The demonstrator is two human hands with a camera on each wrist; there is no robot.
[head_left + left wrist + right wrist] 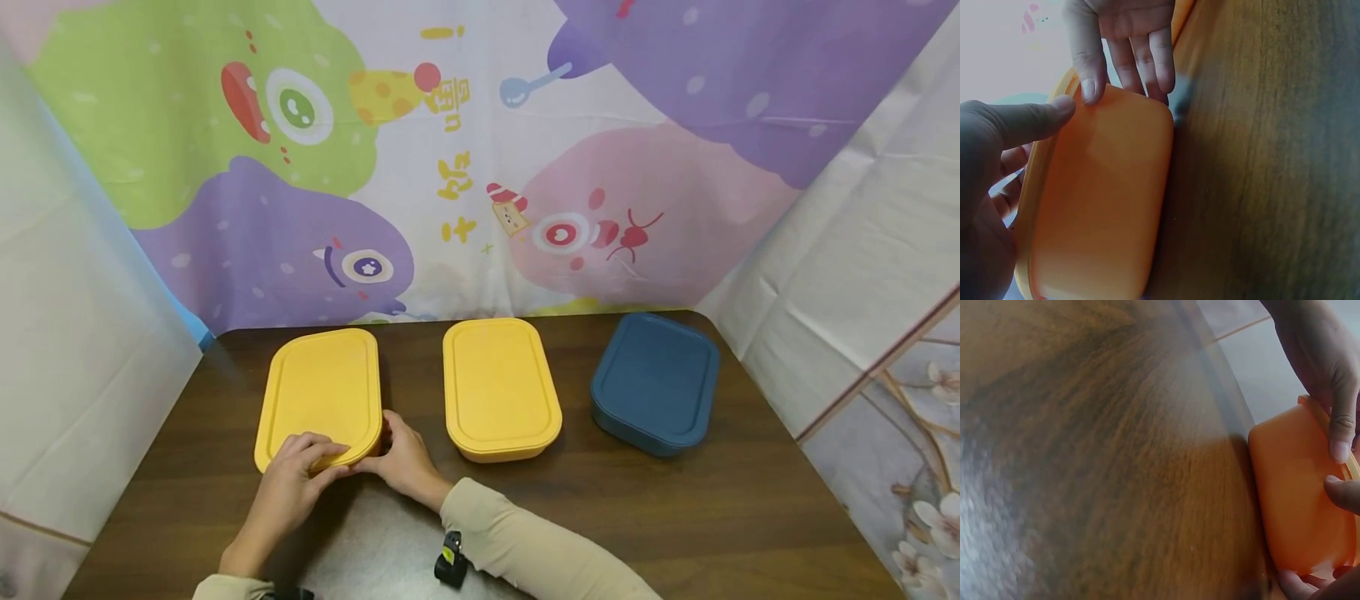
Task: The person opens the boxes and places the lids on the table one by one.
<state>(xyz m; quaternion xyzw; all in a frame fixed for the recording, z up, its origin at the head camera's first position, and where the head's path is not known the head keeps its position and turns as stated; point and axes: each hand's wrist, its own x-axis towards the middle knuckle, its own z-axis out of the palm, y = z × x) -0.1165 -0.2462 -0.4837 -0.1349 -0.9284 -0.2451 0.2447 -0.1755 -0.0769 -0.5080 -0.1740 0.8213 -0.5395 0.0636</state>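
Observation:
In the head view a yellow lidded food container [322, 383] stands at the left of the table, its lid on. My left hand [288, 487] lies over its near edge, fingers on top of the lid and thumb at the front rim. Around the near right corner my right hand [405, 462] holds the container, thumb on the front and fingers along the side. Both thumbs nearly meet just below the rim. The left wrist view shows the orange-looking container wall [1104, 187] below the lid's lip [1029, 212]. From the right wrist, the same wall [1297, 487] appears between both hands.
A second yellow lidded container [501, 387] stands in the middle, and a dark blue lidded one [656, 379] at the right. All rest on a dark wooden table [600, 508]. A cartoon-printed cloth [465, 283] hangs behind, with pale panels [795, 300] at the sides.

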